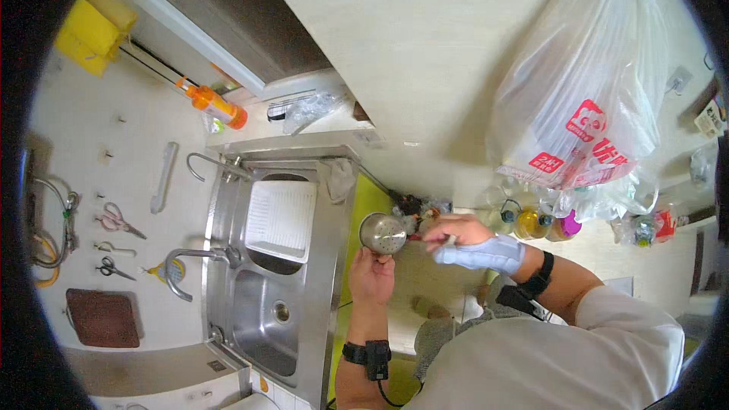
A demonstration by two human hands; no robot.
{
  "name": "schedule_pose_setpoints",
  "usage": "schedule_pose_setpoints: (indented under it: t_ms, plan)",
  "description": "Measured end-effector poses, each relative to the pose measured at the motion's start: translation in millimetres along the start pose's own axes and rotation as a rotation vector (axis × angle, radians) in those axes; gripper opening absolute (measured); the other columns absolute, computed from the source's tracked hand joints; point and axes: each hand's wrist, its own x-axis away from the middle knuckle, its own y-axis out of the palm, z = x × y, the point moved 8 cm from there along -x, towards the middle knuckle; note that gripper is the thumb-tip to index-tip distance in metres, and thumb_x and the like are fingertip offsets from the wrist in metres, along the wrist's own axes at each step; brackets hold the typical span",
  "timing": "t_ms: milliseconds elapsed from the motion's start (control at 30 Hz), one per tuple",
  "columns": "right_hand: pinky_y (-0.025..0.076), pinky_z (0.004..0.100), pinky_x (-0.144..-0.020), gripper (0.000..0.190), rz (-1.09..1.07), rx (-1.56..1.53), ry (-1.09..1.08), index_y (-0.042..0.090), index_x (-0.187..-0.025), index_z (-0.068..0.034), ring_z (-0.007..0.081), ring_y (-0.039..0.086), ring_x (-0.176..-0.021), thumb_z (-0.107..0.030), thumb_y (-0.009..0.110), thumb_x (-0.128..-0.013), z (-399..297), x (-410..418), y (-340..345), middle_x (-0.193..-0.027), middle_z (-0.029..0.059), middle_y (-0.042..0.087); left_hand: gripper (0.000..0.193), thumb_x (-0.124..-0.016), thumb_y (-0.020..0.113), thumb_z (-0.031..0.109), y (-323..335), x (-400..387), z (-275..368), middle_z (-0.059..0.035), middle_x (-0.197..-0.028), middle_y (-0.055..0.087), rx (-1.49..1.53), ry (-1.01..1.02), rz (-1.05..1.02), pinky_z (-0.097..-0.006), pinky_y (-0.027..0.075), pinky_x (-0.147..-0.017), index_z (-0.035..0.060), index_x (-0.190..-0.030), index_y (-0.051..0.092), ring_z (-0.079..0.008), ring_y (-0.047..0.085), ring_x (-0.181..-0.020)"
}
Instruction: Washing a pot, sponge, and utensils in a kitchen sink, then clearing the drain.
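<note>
My left hand [373,279] grips the rim side of a round stainless steel vessel with small holes [383,233], held beside the sink counter's edge. To its right is my right hand [460,232], fingers bent and pointing towards the vessel but apart from it. A light blue cloth-like covering [484,256] wraps that hand's side and wrist. Whether its fingers hold anything small cannot be told. Small reddish and dark items, too unclear to name, lie behind the vessel and fingertips. Both forearms wear black straps with small devices.
A steel sink [265,319] with a white plastic drain basket [281,219] is at left, under a curved faucet [179,273]. Scissors [119,220] hang on the wall. A large plastic bag [581,85] hangs at upper right, above several bottles and jars [532,223].
</note>
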Motion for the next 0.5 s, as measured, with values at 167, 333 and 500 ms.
schedule_pose_setpoints:
  t_ms: [167, 333, 500]
  plan:
    - [0.047, 0.0361, -0.062, 0.023, 0.092, 0.240, -0.247, 0.062, -0.088, -0.006, 0.0287, 0.056, -0.072, -0.017, 0.070, -0.070, -38.8, -32.8, -13.0, -0.080, 0.0089, 0.057, 0.006, -0.090, 0.053, 0.013, 39.8, 16.3, 2.4, -0.0025, -0.080, 0.056, -0.237, 0.085, 0.073, -0.0280, 0.042, -0.060, 0.0074, -0.090, 0.051, -0.0133, 0.050, -0.068]
    - [0.047, 0.0342, -0.064, 0.016, 0.059, 0.486, -0.458, 0.062, -0.084, -0.009, 0.0246, 0.057, -0.073, -0.015, 0.070, -0.071, -49.9, -41.2, -7.9, -0.080, 0.0046, 0.058, 0.007, -0.090, 0.054, 0.014, 48.7, 21.6, 9.0, -0.0024, -0.078, 0.055, -0.319, 0.110, 0.069, -0.0273, 0.042, -0.060, 0.0075, -0.090, 0.051, -0.0131, 0.050, -0.065]
    - [0.046, 0.0343, -0.063, 0.012, -0.009, 0.484, -0.424, 0.060, -0.079, -0.008, 0.0250, 0.056, -0.072, -0.014, 0.067, -0.071, -51.4, -51.8, -7.8, -0.078, 0.0046, 0.057, 0.009, -0.091, 0.053, 0.016, 48.9, 18.8, 20.4, -0.0022, -0.078, 0.054, -0.416, 0.135, 0.102, -0.0263, 0.040, -0.057, 0.0074, -0.091, 0.051, -0.0121, 0.048, -0.062]
